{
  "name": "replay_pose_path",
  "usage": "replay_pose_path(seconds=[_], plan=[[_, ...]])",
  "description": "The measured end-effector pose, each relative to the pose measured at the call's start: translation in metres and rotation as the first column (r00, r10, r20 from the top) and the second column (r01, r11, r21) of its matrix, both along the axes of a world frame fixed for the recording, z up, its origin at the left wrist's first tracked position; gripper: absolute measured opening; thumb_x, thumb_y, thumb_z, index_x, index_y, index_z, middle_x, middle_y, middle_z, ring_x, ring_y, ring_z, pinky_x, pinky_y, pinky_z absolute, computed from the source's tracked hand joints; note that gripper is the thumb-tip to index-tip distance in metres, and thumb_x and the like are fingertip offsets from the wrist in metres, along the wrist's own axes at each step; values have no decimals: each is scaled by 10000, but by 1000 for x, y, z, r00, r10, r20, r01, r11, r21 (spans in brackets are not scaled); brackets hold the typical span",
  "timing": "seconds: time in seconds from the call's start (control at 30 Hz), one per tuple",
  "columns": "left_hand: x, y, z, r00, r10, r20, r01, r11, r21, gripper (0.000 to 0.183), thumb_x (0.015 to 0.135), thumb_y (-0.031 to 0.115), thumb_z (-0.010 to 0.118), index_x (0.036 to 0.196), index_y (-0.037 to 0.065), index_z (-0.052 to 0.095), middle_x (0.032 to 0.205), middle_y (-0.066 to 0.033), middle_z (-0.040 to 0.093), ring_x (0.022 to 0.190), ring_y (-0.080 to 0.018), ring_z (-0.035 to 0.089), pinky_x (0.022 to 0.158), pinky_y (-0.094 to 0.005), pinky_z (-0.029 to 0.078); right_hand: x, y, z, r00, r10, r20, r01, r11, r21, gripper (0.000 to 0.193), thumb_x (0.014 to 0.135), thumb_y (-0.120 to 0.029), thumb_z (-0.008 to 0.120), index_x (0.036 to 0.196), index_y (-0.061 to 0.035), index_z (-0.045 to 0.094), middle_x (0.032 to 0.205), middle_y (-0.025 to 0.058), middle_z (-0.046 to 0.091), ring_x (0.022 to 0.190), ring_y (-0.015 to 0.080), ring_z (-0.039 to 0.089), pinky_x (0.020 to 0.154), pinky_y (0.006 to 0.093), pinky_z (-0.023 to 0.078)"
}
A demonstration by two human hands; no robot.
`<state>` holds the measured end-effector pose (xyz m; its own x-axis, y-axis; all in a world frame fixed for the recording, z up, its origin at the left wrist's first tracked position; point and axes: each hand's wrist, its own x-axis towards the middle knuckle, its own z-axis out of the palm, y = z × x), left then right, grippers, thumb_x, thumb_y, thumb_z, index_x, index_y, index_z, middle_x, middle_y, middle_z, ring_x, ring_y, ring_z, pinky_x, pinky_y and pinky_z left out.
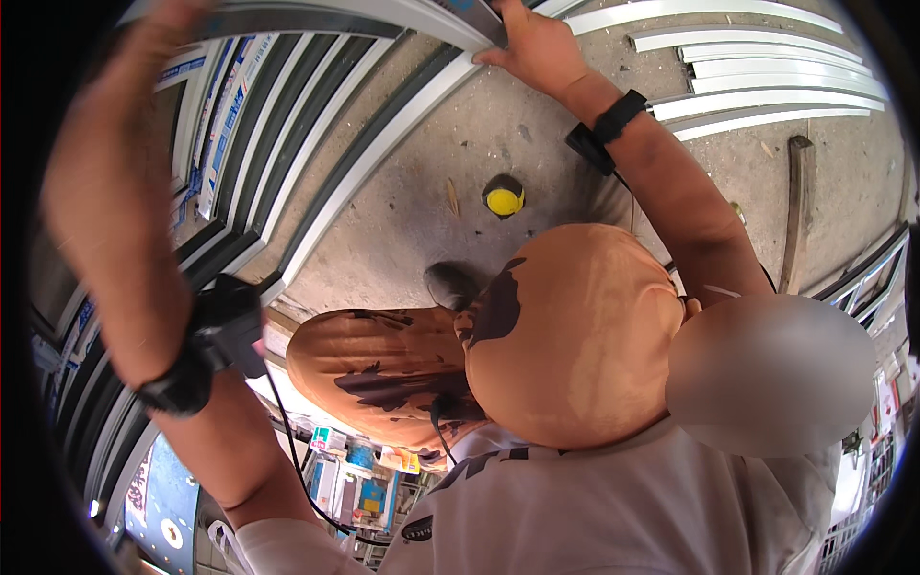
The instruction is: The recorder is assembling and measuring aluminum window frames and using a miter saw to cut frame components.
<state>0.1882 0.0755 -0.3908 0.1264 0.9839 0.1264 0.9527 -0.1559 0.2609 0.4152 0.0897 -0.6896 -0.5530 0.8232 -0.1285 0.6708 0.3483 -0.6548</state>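
My right hand [541, 53] is closed on a long grey metal profile [460, 24] at the top, with its thumb against the near edge. The profile arcs across the upper edge of the view toward my left hand [125, 153]. That hand is raised at the far left and smeared by motion. Its fingertips run up to the rim, so its grip on the profile cannot be made out. Below the left hand stands a stack of dark and white metal frames [335, 182], some with blue-and-white film. Each of my wrists wears a black strap with a small device.
On the concrete floor lies a small round yellow-and-black object [503, 198], perhaps a tape measure. Several white profiles [767, 77] are spread at the upper right, near a wooden strip [795, 211]. My bent legs [575, 326] fill the middle. Boxes and tools [369, 494] show at the lower left.
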Motion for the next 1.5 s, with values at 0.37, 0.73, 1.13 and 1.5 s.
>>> replay_pose_path(seconds=[0.37,0.73,1.13,1.5], plan=[[21,-17,-54,886,382,263,-401,916,20,333,791,166,802,947,-79,639,901,-122,681,828,-133,624,804,-231,468,5,-13,-3,997,48,-62,-37,985,167,581,767,-428,725,1116,-42,468,897,157,661,818,335,673,677,408,543],[23,-11,-26,791,453,412,-471,880,-64,289,753,179,794,915,-11,647,898,-120,704,799,-173,649,730,-297,491,-17,-1,34,993,111,37,-112,993,34,627,803,-334,683,1247,-15,375,1063,221,611,842,371,655,716,478,515],[35,-23,-52,741,418,525,-342,908,-241,521,744,168,766,1159,-35,525,820,-272,646,793,-436,647,676,-455,510,-81,66,409,889,288,-356,37,730,683,984,696,-511,776,1393,40,354,956,204,674,818,306,692,673,376,547],[-51,10,139,777,104,621,-352,889,291,273,833,147,640,1067,6,648,903,-119,691,768,-222,664,724,-329,525,-120,80,445,978,94,-186,54,750,660,785,712,-388,755,1221,73,374,770,192,666,681,348,682,578,418,545]])
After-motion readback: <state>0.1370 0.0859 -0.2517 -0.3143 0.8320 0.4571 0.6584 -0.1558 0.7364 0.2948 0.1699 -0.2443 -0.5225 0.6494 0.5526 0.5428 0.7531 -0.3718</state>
